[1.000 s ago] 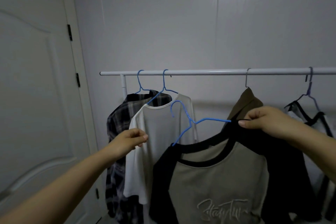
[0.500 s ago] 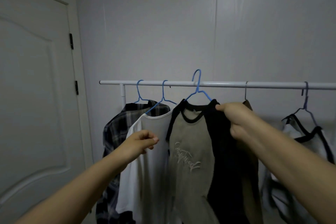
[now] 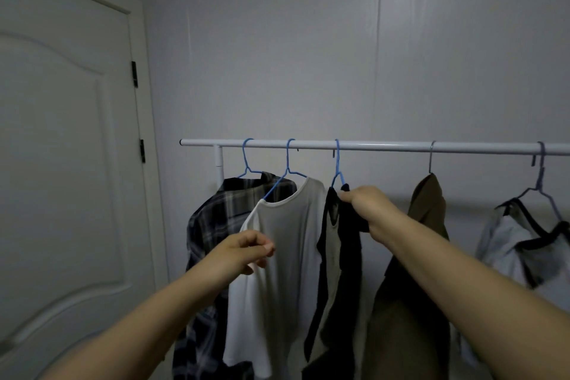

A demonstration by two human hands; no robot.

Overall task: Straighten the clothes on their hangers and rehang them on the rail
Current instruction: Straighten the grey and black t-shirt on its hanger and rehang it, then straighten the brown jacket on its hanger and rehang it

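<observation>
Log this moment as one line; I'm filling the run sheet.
right hand grips black-sleeved tee | hanger on rail | left hand holds nothing

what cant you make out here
- Head view: the black and beige shirt hangs edge-on, so its front is hidden.
- The right hand covers its shoulder and that arm of the hanger.
- The rail runs off the right edge.
- Garment hems are cut off at the bottom.
</observation>
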